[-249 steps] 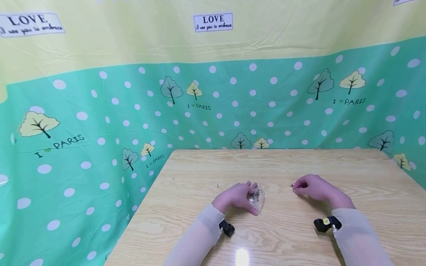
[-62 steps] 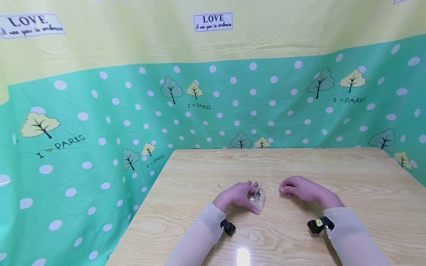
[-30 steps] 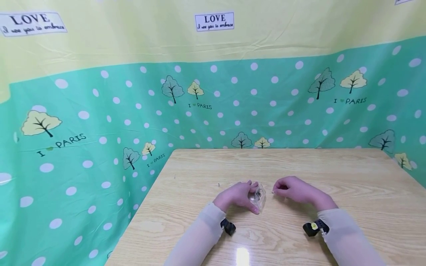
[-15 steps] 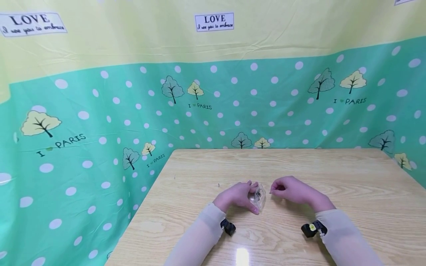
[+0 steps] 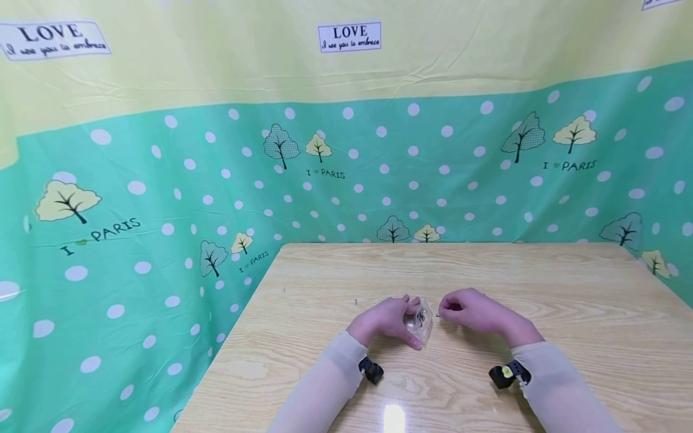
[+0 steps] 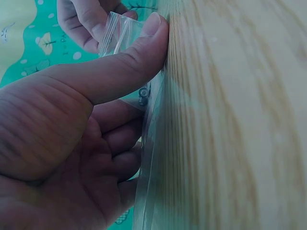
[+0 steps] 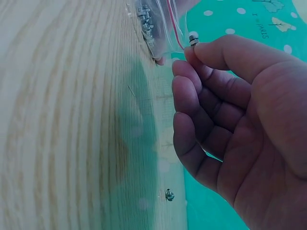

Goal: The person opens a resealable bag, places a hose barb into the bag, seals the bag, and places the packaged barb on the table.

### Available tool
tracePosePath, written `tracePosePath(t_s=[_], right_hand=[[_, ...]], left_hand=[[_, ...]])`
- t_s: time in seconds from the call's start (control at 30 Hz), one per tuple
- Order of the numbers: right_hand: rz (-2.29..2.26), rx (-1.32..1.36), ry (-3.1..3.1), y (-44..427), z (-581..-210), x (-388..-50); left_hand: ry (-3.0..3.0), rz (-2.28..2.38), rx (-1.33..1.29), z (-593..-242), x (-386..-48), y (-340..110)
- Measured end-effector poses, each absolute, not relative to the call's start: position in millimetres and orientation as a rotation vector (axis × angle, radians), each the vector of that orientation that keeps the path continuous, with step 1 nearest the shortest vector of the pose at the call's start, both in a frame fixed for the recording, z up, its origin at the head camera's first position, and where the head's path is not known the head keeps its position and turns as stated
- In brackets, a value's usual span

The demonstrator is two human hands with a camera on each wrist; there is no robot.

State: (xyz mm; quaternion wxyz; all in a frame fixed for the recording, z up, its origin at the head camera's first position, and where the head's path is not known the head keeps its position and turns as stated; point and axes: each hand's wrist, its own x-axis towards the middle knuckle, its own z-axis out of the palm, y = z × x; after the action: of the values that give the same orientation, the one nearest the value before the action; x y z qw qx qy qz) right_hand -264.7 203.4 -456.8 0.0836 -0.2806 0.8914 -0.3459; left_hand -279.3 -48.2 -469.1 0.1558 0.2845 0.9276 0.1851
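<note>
A clear zip-lock bag point(image 5: 424, 329) lies on the table with several small metal screws point(image 7: 146, 26) inside. My left hand point(image 5: 387, 319) holds the bag, thumb on its near side and fingers on its far side, so its mouth gapes to the right. Just right of that mouth, my right hand point(image 5: 476, 310) pinches a small metal screw point(image 7: 193, 40) between thumb and index finger; its other fingers are loosely curled. In the left wrist view, my left thumb point(image 6: 139, 52) crosses the clear plastic.
Another small screw point(image 7: 169, 195) sits on the wooden table point(image 5: 530, 264). Farther left on the table are two tiny pieces, a dark one point(image 5: 355, 300) and a faint one point(image 5: 284, 289). A polka-dot curtain point(image 5: 411, 168) hangs behind and left of the table.
My right hand has moved left to the bag's mouth with the screw, slowing over the last half second. My left hand and the bag have stayed almost still.
</note>
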Motion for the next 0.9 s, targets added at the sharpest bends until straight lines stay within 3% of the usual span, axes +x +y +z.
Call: tracePosePath(t_s=[0.9], right_hand=[[-1.082,-0.888,2.729,183,-447,-257]], left_hand=[[2.649,0.525,0.819,-471,-282,-49]])
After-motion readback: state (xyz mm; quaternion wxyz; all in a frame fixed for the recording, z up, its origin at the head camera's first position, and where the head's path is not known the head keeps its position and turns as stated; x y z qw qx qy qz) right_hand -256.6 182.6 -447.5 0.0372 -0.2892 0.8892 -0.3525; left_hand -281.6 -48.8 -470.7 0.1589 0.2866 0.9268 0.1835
